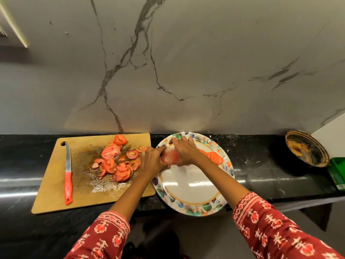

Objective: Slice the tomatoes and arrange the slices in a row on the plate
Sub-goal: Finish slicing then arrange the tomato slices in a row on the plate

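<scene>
A floral-rimmed white plate (190,186) sits on the black counter, right of a wooden cutting board (56,184). Several tomato slices (115,161) lie in a wet heap on the board. A short row of tomato slices (212,156) lies on the plate's far right part. Both hands meet over the plate's far left area. My left hand (152,161) and my right hand (186,152) hold a pale tomato slice (169,157) between them, blurred by motion. A knife with a red handle (68,176) lies on the board's left side.
A marble backsplash rises directly behind the counter. A dark round pan (306,148) leans at the far right beside a green container (337,172). The plate's near edge overhangs the counter's front edge.
</scene>
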